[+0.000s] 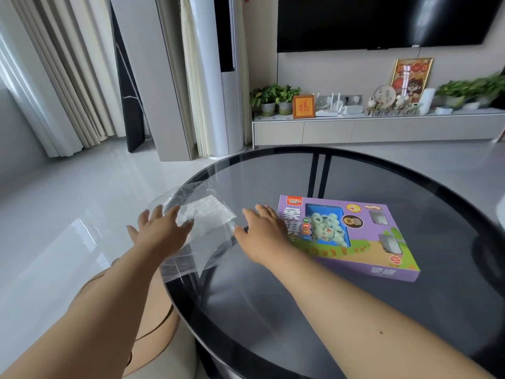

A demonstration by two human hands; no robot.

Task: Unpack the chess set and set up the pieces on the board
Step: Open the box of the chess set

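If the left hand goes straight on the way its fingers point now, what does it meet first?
The clear plastic bag: the left hand already reaches its near edge, fingers pointing over it. Whether they touch is unclear.

Item count: one chess set box [352, 239], one clear plastic bag [202, 214], and one round glass tabletop [328, 310] are showing. Two hands are showing: the left [161, 231] and the right [262, 228]. Beyond, one television [382, 20] is showing.
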